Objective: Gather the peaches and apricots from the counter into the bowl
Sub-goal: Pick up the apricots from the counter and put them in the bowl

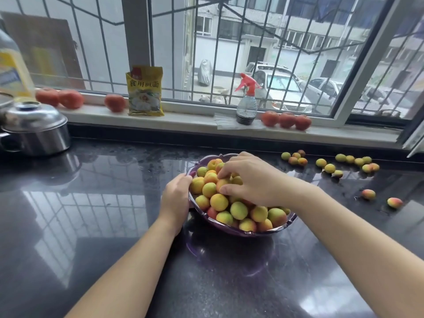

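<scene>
Fruit gathering looks well past halfway from where I sit. Going left to right: my left hand [177,198] curls around the left rim of the purple bowl [284,226], bracing it on the dark counter [91,203]. The bowl stands near the middle of the counter and is heaped with yellow-orange fruit [219,201], piled up to its rim. My right hand [247,180] sits over the heap with fingers bent down onto the top fruit; I cannot tell whether it pinches one or only rests there after setting one down. To the right, what remains: a small far cluster [296,158] close to the back wall, a looser far scatter [354,162] further right, and two stray pieces [368,194] nearer me at the right edge. I judge those all have to be fetched, and with the bowl so full, late additions could roll off.
</scene>
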